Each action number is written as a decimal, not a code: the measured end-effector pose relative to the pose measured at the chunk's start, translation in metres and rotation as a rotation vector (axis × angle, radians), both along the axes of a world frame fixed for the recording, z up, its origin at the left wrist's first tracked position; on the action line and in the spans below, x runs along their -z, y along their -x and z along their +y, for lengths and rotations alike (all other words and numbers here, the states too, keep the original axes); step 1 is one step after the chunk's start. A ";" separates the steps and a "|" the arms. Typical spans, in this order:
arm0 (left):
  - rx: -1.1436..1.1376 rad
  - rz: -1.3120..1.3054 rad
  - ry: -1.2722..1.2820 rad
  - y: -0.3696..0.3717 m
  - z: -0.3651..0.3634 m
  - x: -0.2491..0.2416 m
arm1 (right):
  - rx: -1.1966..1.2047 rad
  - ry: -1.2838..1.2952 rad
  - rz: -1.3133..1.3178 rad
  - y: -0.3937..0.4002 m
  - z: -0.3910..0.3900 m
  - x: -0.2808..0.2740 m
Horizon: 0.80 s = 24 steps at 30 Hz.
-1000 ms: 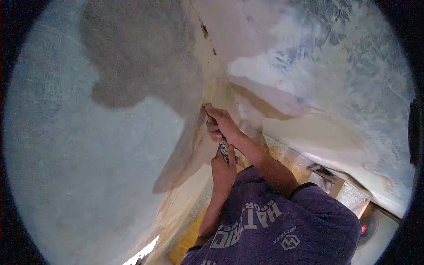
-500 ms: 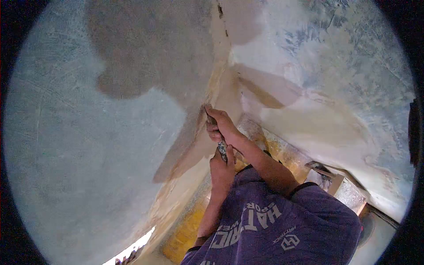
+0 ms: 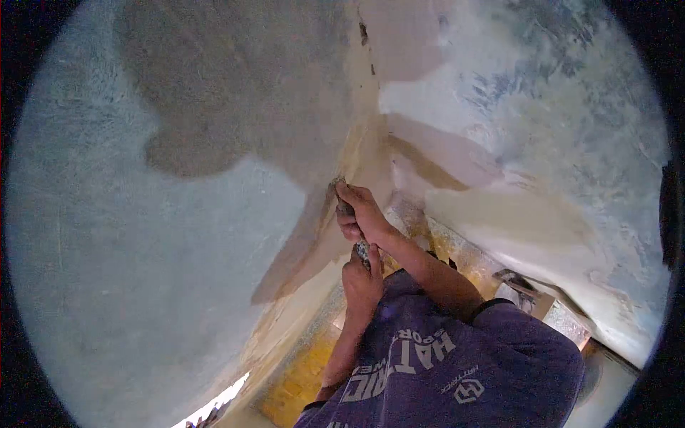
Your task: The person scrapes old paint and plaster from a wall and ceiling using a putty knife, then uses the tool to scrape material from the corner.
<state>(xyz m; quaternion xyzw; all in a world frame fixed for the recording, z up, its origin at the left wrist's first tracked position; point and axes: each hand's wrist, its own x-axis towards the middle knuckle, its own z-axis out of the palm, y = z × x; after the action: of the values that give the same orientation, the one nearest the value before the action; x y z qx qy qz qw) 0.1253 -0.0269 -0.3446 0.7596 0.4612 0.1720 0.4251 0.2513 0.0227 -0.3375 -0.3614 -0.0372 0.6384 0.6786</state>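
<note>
My right hand [image 3: 365, 212] is closed around a dark, narrow tool [image 3: 345, 207], its upper end against the wall corner [image 3: 357, 143]. Below it, my left hand [image 3: 362, 285] grips a mottled, paint-speckled piece [image 3: 363, 251] that shows between the two hands. Whether this piece and the dark tool are one object, I cannot tell. A grey-blue wall [image 3: 178, 242] lies to the left of the corner and a patchy whitish-blue wall [image 3: 571, 128] to the right. Small dark holes [image 3: 364, 34] mark the corner line higher up.
Yellow-stained surfaces [image 3: 303, 371] lie below the corner, behind my arms. A pale box-like object [image 3: 564, 319] with a dark curved edge stands at the lower right. Bright light shows through a gap [image 3: 217, 403] at the lower left. My purple shirt [image 3: 464, 364] fills the bottom.
The view has shifted slightly, so the corner and both hands sit a little lower in the picture. Both hands keep their grip, and the tool's end is still at the corner.
</note>
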 end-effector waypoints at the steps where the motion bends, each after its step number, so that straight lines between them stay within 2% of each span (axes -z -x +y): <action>1: -0.006 0.019 -0.001 -0.001 0.001 0.001 | -0.009 -0.003 0.003 -0.001 0.001 -0.001; 4: 0.010 0.041 0.010 -0.004 0.003 0.008 | -0.035 -0.006 -0.019 -0.006 0.000 -0.001; 7: 0.063 0.061 -0.038 -0.023 0.028 -0.021 | 0.197 -0.022 -0.079 -0.023 0.016 -0.013; 10: 0.131 0.051 -0.109 -0.055 0.042 -0.049 | 0.196 -0.066 -0.077 -0.060 0.020 -0.044; 11: 0.145 0.007 -0.110 -0.060 0.039 -0.041 | 0.206 0.028 -0.139 -0.066 0.018 -0.056; 13: 0.191 -0.052 -0.269 -0.060 0.036 -0.034 | 0.174 0.026 -0.109 -0.069 0.021 -0.051; 15: 0.180 -0.065 -0.237 -0.062 0.034 -0.035 | 0.154 0.016 -0.072 -0.069 0.019 -0.047; 17: 0.079 -0.029 -0.009 -0.057 0.027 -0.040 | 0.113 0.001 -0.035 -0.060 0.015 -0.045; 20: 0.073 -0.076 -0.077 -0.043 0.022 -0.022 | 0.047 0.041 -0.056 -0.049 0.012 -0.029; 24: 0.039 -0.044 -0.008 -0.027 0.014 -0.023 | 0.041 -0.004 -0.026 -0.031 0.006 -0.022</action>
<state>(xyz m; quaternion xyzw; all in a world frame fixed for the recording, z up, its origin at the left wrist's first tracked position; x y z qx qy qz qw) 0.1521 -0.0129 -0.3217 0.7662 0.4361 0.1825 0.4354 0.2821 0.0289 -0.3151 -0.3688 -0.0397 0.6194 0.6919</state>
